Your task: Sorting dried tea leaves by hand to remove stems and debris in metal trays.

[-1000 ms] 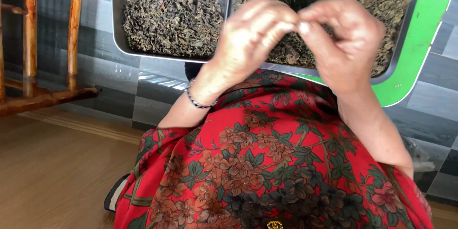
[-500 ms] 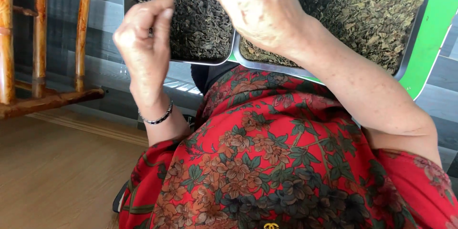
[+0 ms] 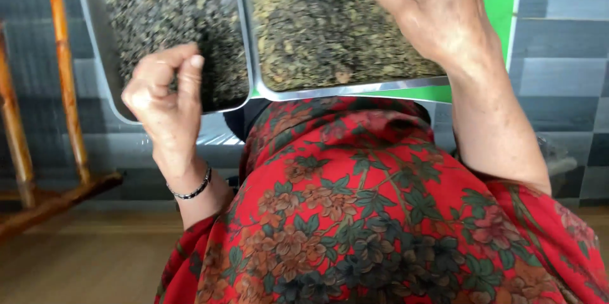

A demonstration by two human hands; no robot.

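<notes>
Now your right hand (image 3: 438, 15) was over the right metal tray (image 3: 355, 88), its fingers curled and pinched down among the greenish-brown dried leaves (image 3: 317, 31) that filled it; whether any leaves were actually caught between the fingertips I could not tell, since the tips were partly cut off by the upper edge of the view. Your left hand (image 3: 166, 98) hung over the near corner of the left metal tray (image 3: 111, 98), thumb pressed against the bent forefinger in a narrow pinch, with the darker leaves (image 3: 171, 12) of that tray just beyond the knuckles; if a bit of leaf sat in that pinch it was too small to see. A beaded bracelet (image 3: 190, 188) circled your left wrist. Compared with half a second before, your right hand had crossed from the seam between the two trays to the right one, and your left hand had dropped a little lower, keeping its pinch. Both trays lay side by side on a green board (image 3: 501, 0), above your red flowered garment (image 3: 380, 215).
</notes>
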